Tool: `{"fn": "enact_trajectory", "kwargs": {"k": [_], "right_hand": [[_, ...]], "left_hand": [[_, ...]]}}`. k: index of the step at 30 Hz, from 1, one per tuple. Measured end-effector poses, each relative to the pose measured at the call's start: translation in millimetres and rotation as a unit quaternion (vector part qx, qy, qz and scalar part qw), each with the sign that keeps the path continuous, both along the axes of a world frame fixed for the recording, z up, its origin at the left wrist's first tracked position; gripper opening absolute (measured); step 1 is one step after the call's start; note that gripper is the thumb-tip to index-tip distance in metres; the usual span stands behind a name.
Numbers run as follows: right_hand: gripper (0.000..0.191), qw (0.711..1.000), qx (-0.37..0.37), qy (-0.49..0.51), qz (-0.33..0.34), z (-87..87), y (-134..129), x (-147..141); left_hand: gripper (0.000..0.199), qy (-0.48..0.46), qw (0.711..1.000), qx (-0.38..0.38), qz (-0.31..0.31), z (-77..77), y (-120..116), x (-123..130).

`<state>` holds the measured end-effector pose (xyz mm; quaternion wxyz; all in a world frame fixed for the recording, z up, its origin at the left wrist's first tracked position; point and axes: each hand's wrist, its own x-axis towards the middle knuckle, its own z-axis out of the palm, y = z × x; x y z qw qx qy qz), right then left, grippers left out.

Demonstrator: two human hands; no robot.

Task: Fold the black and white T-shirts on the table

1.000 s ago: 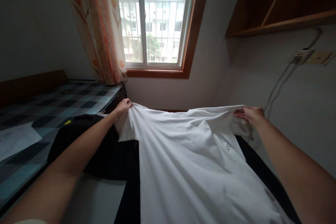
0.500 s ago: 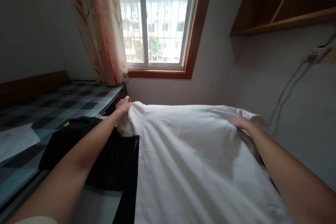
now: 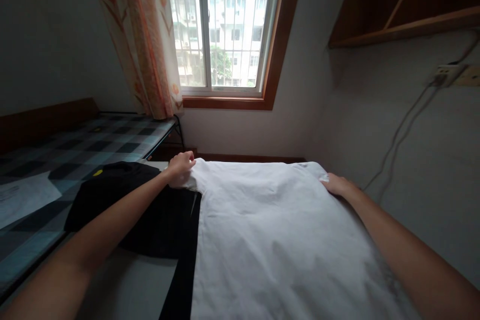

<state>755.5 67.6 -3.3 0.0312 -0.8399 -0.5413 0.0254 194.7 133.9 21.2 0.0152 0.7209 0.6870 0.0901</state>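
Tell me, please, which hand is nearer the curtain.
Left: the left hand is below and slightly right of the curtain; the right hand is much farther right.

Black clothing point(image 3: 161, 227) lies on the pale surface point(image 3: 138, 285), paper point(image 3: 26, 197) on the checked bed point(image 3: 120, 132)

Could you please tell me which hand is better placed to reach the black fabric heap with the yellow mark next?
Probably the left hand, whose forearm crosses over the black fabric heap; the right hand is at the opposite edge of the white fabric garment.
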Motion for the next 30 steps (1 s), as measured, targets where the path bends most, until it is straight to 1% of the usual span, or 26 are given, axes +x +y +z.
{"fn": "enact_trajectory", "kwargs": {"k": [2,5,7,8,10,11,12,14,16,19,22,25,27,30], "right_hand": [[0.051,0.999,-0.036,-0.015,-0.026,1.7,-9.4,-7.2],[0.050,0.997,-0.048,-0.043,-0.041,5.0,-23.6,-19.0],[0.050,0.996,-0.052,-0.057,-0.054,7.3,-32.8,-26.3],[0.050,0.995,-0.051,-0.063,-0.056,8.0,-37.3,-29.5],[0.051,0.995,-0.045,-0.072,-0.052,8.0,-45.9,-35.2],[0.051,0.995,-0.040,-0.077,-0.047,7.1,-50.0,-37.4],[0.051,0.995,-0.034,-0.083,-0.041,5.5,-54.0,-39.4],[0.050,0.995,-0.023,-0.091,-0.028,0.7,-61.3,-42.1],[0.051,0.995,-0.012,-0.097,-0.015,-5.2,-67.8,-43.2],[0.052,0.994,0.001,-0.105,0.000,-13.3,-75.7,-42.7],[0.053,0.994,0.010,-0.112,0.011,-18.7,-80.6,-41.6],[0.053,0.993,0.021,-0.117,0.011,-22.4,-83.4,-41.8],[0.054,0.992,0.028,-0.122,0.009,-24.7,-84.5,-42.6],[0.055,0.991,0.027,-0.130,0.012,-27.7,-85.2,-43.2]], "left_hand": [[0.022,-0.011,1.000,-0.011,-0.020,-3.8,-15.9,0.1],[0.023,-0.019,0.999,-0.013,-0.038,-7.5,-34.6,-1.7],[0.029,-0.008,1.000,0.006,-0.021,-7.1,-39.9,-6.9],[0.033,0.003,1.000,0.017,0.002,-6.2,-40.0,-11.2],[0.041,0.022,0.998,0.019,0.064,-4.2,-35.3,-22.8],[0.043,0.025,0.995,0.006,0.092,-3.6,-31.3,-29.4],[0.043,0.022,0.993,-0.015,0.113,-3.5,-26.8,-35.9],[0.039,0.012,0.990,-0.054,0.129,-5.0,-18.1,-46.6],[0.034,0.007,0.989,-0.072,0.129,-8.4,-11.6,-52.7],[0.031,0.005,0.989,-0.077,0.127,-14.5,-7.1,-53.8],[0.043,0.014,0.990,-0.063,0.123,-18.2,-4.7,-51.0],[0.055,0.020,0.992,-0.056,0.108,-18.6,0.1,-49.3],[0.053,0.020,0.993,-0.057,0.098,-18.2,4.6,-49.3],[0.044,0.019,0.993,-0.056,0.098,-18.3,10.6,-50.4]]}}
